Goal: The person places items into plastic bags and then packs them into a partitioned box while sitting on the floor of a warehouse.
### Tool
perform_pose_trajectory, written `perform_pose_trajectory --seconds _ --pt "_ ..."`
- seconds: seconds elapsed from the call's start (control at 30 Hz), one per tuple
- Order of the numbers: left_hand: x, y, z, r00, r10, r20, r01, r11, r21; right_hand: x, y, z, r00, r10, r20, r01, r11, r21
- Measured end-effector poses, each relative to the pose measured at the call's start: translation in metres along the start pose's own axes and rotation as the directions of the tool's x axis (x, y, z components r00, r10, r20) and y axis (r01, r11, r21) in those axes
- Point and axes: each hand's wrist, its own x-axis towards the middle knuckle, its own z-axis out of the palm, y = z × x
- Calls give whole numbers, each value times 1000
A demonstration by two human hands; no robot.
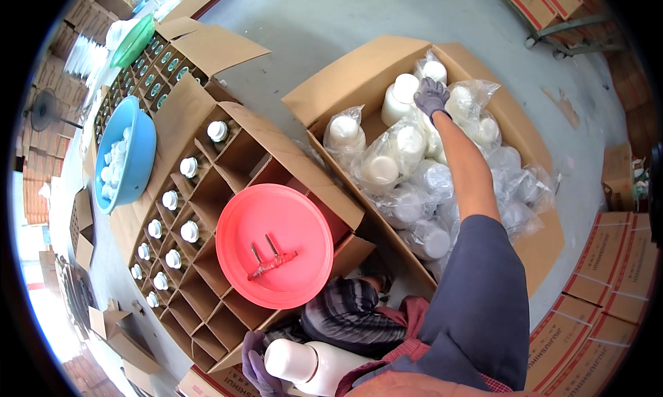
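My left hand [258,366], in a purple-grey glove, curls round the capped end of a white bottle [340,364] lying across my lap. My right arm stretches far into a large open carton [366,72] of white bottles, many in clear plastic bags. There my gloved right hand [432,97] has its fingers bent down between an unbagged white bottle [399,105] and a bagged one [435,70]. What those fingers grip is hidden. At my left stands a divided carton [207,279] with several white-capped bottles [188,166] in its cells.
A round pink-red basin [304,224] rests on the divided carton, holding a red-wrapped piece with two metal prongs [271,264]. Beyond are a blue tub [141,155] of small white items and a green basin [135,41]. Sealed cartons [601,259] stack at right; a wheeled cart [573,34] stands far right.
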Motion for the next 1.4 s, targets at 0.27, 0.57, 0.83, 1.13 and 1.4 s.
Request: perform_pose_trajectory --seconds 0.27,0.57,0.83,1.13,1.4 --pt "-4 10 6 986 106 129 -114 992 53 -142 -110 -109 578 -665 -474 807 378 453" --pt "-34 53 40 723 445 529 -574 813 101 -82 -39 -76 991 -133 -9 127 921 368" --pt "-32 29 43 834 470 290 -517 849 112 -45 -42 -45 988 37 149 -67 977 202" --pt "-16 25 53 842 424 334 -461 887 35 -3 -38 -41 836 -264 -481 523 647 555" --pt "11 56 42 823 231 519 -247 968 -41 -179 -200 -274 428 -855 -291 -23 -332 943"
